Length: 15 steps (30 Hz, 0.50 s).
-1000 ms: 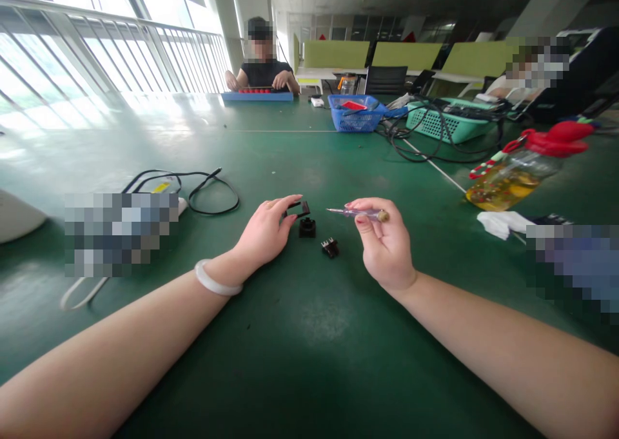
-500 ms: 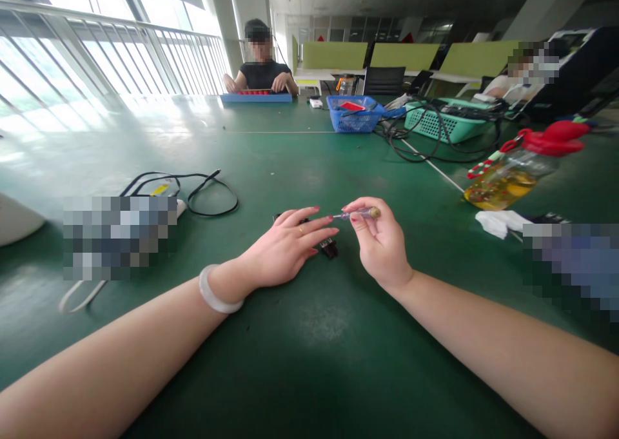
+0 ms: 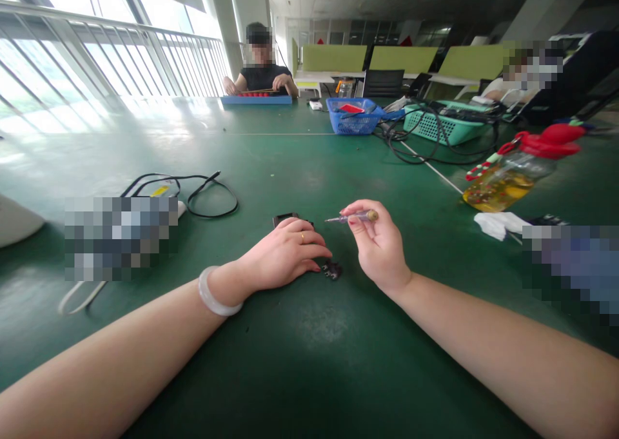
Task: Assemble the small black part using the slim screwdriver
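My right hand [image 3: 384,245] grips a small screwdriver [image 3: 358,217] by its clear purplish handle. Its thin metal tip points left, just above and beyond the fingers of my left hand. My left hand [image 3: 290,249] lies palm down on the table with its fingers bent and thumb a little apart from them. A small black part [image 3: 331,270] with light marks lies by the thumb and index fingertips; whether they touch it I cannot tell. Behind the knuckles, a black piece [image 3: 284,220] shows partly, the rest of it covered by my left hand.
A black cable [image 3: 213,197] loops at left beside a blurred-out object [image 3: 120,236]. At right are a red-lidded bottle [image 3: 512,178] and white tissue [image 3: 498,224]. Farther back stand a blue basket [image 3: 353,122] and a green basket [image 3: 438,126]. Across the table sits a person [image 3: 264,75].
My left hand's fingers have bent and drawn back, uncovering more of the black piece behind them. The small black part sits slightly lower. The screwdriver has shifted slightly left.
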Tool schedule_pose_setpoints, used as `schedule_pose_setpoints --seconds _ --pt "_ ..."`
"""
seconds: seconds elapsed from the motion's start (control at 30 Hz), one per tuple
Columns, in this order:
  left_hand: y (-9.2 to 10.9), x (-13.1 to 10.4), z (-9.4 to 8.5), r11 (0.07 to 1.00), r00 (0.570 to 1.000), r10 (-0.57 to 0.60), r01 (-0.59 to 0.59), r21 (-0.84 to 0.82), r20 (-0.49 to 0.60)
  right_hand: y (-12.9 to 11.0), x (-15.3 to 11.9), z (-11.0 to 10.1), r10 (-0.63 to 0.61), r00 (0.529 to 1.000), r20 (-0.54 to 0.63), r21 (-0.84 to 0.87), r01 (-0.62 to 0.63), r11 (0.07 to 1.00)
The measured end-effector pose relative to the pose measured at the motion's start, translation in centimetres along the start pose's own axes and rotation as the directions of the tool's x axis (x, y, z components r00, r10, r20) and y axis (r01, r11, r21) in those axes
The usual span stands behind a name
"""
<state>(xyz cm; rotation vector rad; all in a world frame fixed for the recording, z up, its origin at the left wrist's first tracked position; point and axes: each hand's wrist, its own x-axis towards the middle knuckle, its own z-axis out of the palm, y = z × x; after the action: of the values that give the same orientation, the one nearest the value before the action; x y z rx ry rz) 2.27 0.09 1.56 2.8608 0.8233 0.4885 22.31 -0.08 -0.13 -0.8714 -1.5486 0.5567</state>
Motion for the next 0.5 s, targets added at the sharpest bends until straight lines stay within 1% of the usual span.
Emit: schedule_pose_setpoints --seconds 0.07,0.13,0.23,0.3,0.37,0.5 --pt "0.2 -0.1 0.0 0.998 0.999 0.015 -0.017 -0.06 -0.036 0.0 0.0 0.0 0.0 1.0 0.0 -0.003 0.0 1.0" --pt "0.6 -0.1 0.1 0.992 0.997 0.063 -0.067 -0.111 -0.037 0.0 0.0 0.0 -0.006 1.0 0.0 -0.008 0.006 1.0" --pt "1.2 0.0 0.3 0.976 0.985 0.168 -0.16 -0.148 0.045 0.0 0.0 0.0 -0.013 1.0 0.003 -0.006 0.013 1.0" --pt "1.4 0.2 0.5 0.967 0.974 0.206 -0.187 -0.172 0.095 0.0 0.0 0.1 -0.012 1.0 0.003 0.0 0.012 1.0" --pt "1.4 0.3 0.6 0.967 0.975 0.196 -0.176 -0.182 0.101 0.0 0.0 0.1 -0.011 1.0 0.001 0.003 0.011 1.0" --pt "0.9 0.2 0.6 0.974 0.985 0.154 -0.139 -0.176 0.077 -0.1 0.0 0.1 -0.001 1.0 0.009 0.002 0.001 1.0"
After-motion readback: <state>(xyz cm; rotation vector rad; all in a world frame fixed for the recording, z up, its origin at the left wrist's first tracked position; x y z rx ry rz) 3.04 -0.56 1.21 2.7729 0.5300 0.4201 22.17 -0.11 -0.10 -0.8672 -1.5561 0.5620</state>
